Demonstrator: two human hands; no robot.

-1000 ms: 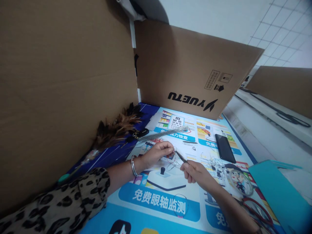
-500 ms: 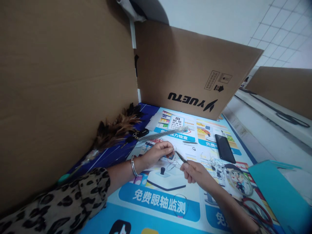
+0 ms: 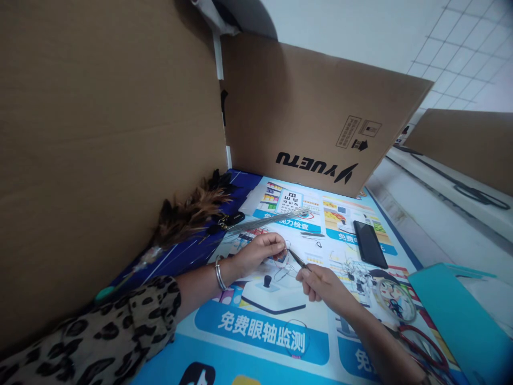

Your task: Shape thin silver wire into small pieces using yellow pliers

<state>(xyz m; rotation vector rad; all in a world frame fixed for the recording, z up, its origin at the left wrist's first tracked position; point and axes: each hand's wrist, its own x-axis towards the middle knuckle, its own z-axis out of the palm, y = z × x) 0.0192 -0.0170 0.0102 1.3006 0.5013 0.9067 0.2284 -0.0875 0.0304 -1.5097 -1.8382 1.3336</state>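
Observation:
My left hand [image 3: 267, 250] is closed in a pinch over the printed mat, with a thin wire [image 3: 288, 244] curving out at its fingertips. In my right hand [image 3: 323, 283] I grip a pair of dark, pointed pliers [image 3: 297, 258]; its handles are mostly hidden in my palm. The tips of the jaws meet the wire just right of my left fingers, though whether they clamp it is too small to tell. Below the hands, fine wire loops lie on the mat, and a larger thin ring [image 3: 296, 338] with a pink bit rests nearer to me.
A bundle of straight wires [image 3: 272, 218] lies beyond my left hand. Brown feathers [image 3: 192, 206] lean by the left cardboard wall [image 3: 112, 133]. To the right are a black phone [image 3: 370, 244], a clear round dish [image 3: 395, 300], red-handled scissors [image 3: 425, 345] and a teal folder [image 3: 452, 315].

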